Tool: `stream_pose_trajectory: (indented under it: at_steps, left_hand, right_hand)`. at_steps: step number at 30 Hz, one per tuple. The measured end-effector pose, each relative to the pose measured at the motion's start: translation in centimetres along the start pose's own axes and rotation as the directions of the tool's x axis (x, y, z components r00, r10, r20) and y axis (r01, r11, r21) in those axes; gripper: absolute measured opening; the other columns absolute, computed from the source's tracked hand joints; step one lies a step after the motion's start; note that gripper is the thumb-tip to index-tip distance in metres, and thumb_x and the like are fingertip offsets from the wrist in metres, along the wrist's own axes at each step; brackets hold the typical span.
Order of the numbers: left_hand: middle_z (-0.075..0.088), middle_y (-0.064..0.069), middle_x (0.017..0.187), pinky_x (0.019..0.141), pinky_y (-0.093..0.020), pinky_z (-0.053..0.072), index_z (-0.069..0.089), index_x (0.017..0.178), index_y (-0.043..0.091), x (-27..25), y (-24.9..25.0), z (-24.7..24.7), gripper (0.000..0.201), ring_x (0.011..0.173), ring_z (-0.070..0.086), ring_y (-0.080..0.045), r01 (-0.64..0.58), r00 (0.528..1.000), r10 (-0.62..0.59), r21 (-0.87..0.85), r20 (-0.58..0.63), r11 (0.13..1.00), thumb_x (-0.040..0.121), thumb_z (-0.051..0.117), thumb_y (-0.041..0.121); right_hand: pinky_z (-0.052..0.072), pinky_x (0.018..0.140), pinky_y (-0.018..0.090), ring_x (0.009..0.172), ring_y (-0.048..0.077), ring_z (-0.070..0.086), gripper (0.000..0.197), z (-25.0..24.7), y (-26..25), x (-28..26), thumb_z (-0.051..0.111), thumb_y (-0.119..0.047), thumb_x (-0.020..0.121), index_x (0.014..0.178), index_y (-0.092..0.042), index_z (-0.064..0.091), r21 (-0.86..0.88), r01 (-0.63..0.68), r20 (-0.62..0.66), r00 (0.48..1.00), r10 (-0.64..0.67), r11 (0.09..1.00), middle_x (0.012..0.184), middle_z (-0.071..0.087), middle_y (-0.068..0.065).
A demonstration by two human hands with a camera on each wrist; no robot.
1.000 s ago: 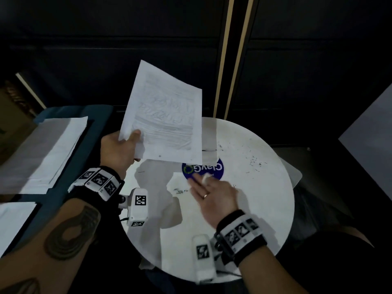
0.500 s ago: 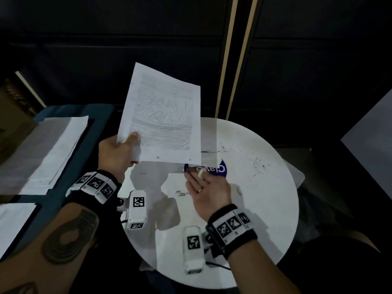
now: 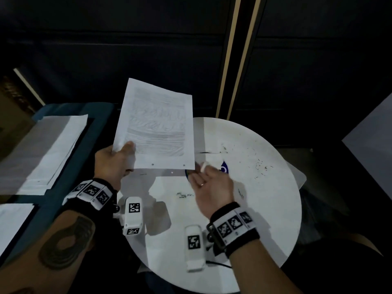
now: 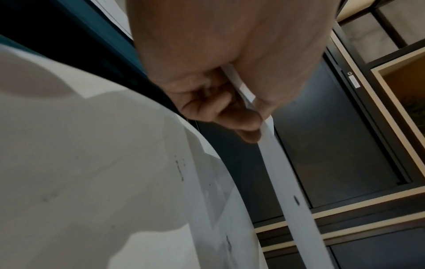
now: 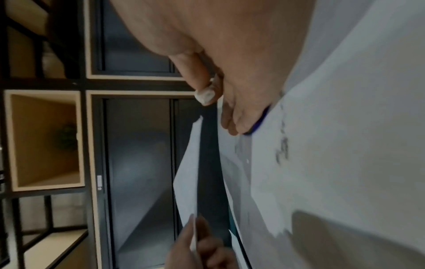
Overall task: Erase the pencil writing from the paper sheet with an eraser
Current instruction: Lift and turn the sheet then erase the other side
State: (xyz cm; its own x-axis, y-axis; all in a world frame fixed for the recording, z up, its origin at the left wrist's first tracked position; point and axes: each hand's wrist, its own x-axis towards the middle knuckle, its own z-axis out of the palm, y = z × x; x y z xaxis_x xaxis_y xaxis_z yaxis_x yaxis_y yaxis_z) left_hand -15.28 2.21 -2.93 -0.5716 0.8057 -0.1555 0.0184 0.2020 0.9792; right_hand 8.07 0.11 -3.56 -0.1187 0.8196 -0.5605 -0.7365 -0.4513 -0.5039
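At frame centre the left hand pinches the raised paper sheet while the right hand grips the eraser, so laying the sheet flat on the table likely comes next.

Nothing could be read. The pencil marks on the sheet were illegible. The blue sticker at its 4 o'clock was mostly hidden.

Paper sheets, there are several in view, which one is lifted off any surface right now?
The sheet pinched at its lower left corner by the left hand, raised above the round table. The other sheets lie flat at the left.
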Motion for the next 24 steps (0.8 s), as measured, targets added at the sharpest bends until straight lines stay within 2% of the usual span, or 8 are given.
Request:
stream_pose_trajectory:
  at_steps: [3, 6, 9, 11, 14, 17, 21, 24]
  left_hand:
    - [0.067, 0.003, 0.065, 0.051, -0.025, 0.048, 0.071, 0.084, 0.010, 0.1, 0.3, -0.3, 0.020, 0.055, 0.060, -0.016, 0.000, 1.000, 0.000, -0.025, -0.003, 1.000, 0.097, 0.074, 0.025]
    - [0.076, -0.001, 0.078, 0.061, -0.030, 0.054, 0.076, 0.092, 0.008, 0.4, 0.6, -1.1, 0.019, 0.062, 0.069, -0.018, 0.010, 1.000, -0.012, -0.051, -0.023, 0.999, 0.095, 0.076, 0.026]
    - [0.064, 0.007, 0.055, 0.043, -0.021, 0.043, 0.070, 0.086, 0.009, 0.5, 0.6, -1.6, 0.020, 0.038, 0.053, -0.009, 0.056, 0.998, -0.059, -0.089, -0.028, 0.994, 0.096, 0.074, 0.025]
    - [0.059, 0.008, 0.049, 0.038, -0.020, 0.039, 0.066, 0.085, 0.010, 0.3, 0.6, -1.5, 0.021, 0.034, 0.047, -0.009, 0.081, 0.995, -0.086, -0.108, -0.040, 0.991, 0.096, 0.074, 0.025]
    - [0.059, 0.008, 0.048, 0.037, -0.020, 0.039, 0.065, 0.085, 0.011, 0.1, 0.6, -1.5, 0.020, 0.033, 0.049, -0.007, 0.089, 0.994, -0.095, -0.120, -0.048, 0.989, 0.097, 0.074, 0.024]
    - [0.064, 0.007, 0.053, 0.039, -0.021, 0.041, 0.069, 0.089, 0.010, 0.2, 0.6, -1.8, 0.017, 0.036, 0.051, -0.009, 0.098, 0.994, -0.104, -0.124, -0.045, 0.987, 0.095, 0.075, 0.025]
    - [0.062, 0.006, 0.053, 0.049, -0.025, 0.043, 0.067, 0.078, 0.011, 0.4, 0.1, -2.1, 0.024, 0.034, 0.048, -0.009, 0.089, 0.995, -0.093, -0.078, -0.044, 0.993, 0.093, 0.073, 0.028]
    - [0.061, 0.008, 0.052, 0.044, -0.022, 0.042, 0.066, 0.078, 0.011, 0.5, -0.2, -1.8, 0.023, 0.034, 0.047, -0.007, 0.100, 0.994, -0.104, -0.098, -0.035, 0.990, 0.094, 0.074, 0.026]
  right_hand:
    - [0.051, 0.104, 0.043, 0.110, 0.035, 0.068, 0.021, -0.4, -0.1, 0.7, 0.038, -0.002, 0.103, 0.096, -0.004, 0.058, 0.036, 0.036, -0.059, 0.998, -0.034, 0.999, 0.127, 0.066, 0.027]
    - [0.054, 0.104, 0.042, 0.117, 0.034, 0.068, 0.028, -2.1, -3.9, 2.0, 0.039, -0.001, 0.104, 0.125, 0.002, 0.057, 0.020, 0.263, -0.265, 0.932, -0.249, 0.965, 0.131, 0.066, 0.024]
    - [0.053, 0.104, 0.034, 0.116, 0.020, 0.068, 0.021, -1.8, -5.4, 2.0, 0.049, -0.003, 0.104, 0.117, -0.006, 0.065, -0.069, 0.377, -0.350, 0.858, -0.376, 0.924, 0.129, 0.069, 0.010]
    - [0.054, 0.102, 0.036, 0.111, 0.021, 0.071, 0.020, 0.1, -3.7, 1.5, 0.047, -0.002, 0.104, 0.113, -0.004, 0.064, -0.041, 0.323, -0.251, 0.913, -0.323, 0.945, 0.120, 0.074, 0.010]
    - [0.054, 0.098, 0.039, 0.101, 0.027, 0.071, 0.025, 2.9, -0.3, 1.5, 0.043, -0.005, 0.105, 0.120, 0.003, 0.061, 0.067, 0.084, -0.064, 0.995, -0.080, 0.994, 0.124, 0.071, 0.022]
    - [0.050, 0.107, 0.046, 0.103, 0.033, 0.068, 0.025, 2.8, 0.1, 2.3, 0.038, -0.006, 0.106, 0.117, 0.003, 0.058, 0.099, 0.041, -0.109, 0.994, -0.030, 0.994, 0.121, 0.070, 0.025]
    - [0.051, 0.108, 0.048, 0.109, 0.037, 0.071, 0.032, -0.8, -4.5, 3.2, 0.033, -0.001, 0.103, 0.128, 0.001, 0.053, 0.152, 0.317, -0.324, 0.911, -0.256, 0.936, 0.123, 0.068, 0.025]
    - [0.052, 0.107, 0.038, 0.110, 0.022, 0.071, 0.030, -2.2, -7.3, 3.6, 0.042, -0.004, 0.105, 0.129, 0.001, 0.060, 0.084, 0.427, -0.431, 0.830, -0.353, 0.901, 0.126, 0.070, 0.013]
